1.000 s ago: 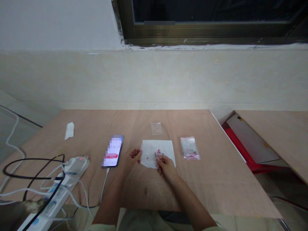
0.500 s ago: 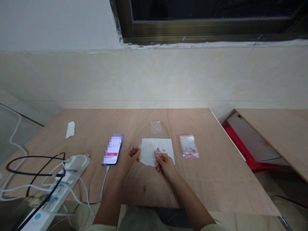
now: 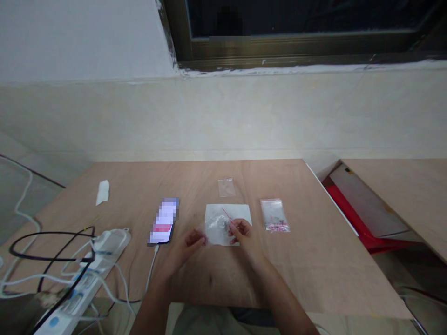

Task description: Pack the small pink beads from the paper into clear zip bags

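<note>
The right hand (image 3: 243, 231) appears to pinch a clear plastic bag (image 3: 218, 226) on a white paper sheet (image 3: 242, 212), a pink strand (image 3: 226, 215) showing at the fingertips (exact hold partly hidden). The left hand (image 3: 188, 243) is loosely curled; any grip cannot be told. A phone (image 3: 163, 221) lies left; a bag of pink beads (image 3: 275, 216) lies right, neither obstructing.
</note>
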Available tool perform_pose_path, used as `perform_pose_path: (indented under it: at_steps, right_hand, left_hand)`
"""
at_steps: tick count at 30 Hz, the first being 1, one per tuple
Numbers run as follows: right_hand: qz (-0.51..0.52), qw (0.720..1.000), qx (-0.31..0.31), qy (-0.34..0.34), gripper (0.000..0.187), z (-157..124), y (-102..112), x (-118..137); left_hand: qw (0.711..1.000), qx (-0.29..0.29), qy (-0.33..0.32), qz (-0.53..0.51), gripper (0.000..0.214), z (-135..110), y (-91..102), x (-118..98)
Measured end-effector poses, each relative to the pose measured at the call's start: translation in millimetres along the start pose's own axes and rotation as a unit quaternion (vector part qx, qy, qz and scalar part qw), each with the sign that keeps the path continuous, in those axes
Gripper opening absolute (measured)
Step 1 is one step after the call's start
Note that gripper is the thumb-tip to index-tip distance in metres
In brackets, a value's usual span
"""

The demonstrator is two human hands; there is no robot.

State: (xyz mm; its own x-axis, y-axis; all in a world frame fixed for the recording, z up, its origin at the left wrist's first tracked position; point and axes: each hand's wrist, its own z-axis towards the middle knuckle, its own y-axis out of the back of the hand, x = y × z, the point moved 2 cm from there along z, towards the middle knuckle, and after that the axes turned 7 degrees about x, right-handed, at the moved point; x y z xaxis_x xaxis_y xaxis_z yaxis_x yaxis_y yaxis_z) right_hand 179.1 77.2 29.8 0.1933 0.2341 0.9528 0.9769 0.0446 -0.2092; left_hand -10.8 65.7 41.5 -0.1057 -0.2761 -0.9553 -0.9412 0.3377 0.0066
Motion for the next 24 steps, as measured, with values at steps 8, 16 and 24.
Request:
perform_pose_path:
  at_steps: [8, 16, 24]
  right_hand:
    - [-0.243, 0.963, 0.017, 0.114, 0.016, -4, 6, 48]
    - [-0.254, 0.964, 0.003, 0.078, 0.014, -6, 12, 47]
    - [-0.290, 0.953, 0.022, 0.088, 0.012, -15, 8, 43]
  left_hand:
    - [0.991, -0.060, -0.055, 0.102, 0.027, 21, 0.1, -30]
    - [0.990, 0.001, -0.081, 0.114, 0.016, 25, -19.0, -41]
    - [0.977, 0.025, -0.062, 0.202, 0.015, 14, -24.6, -40]
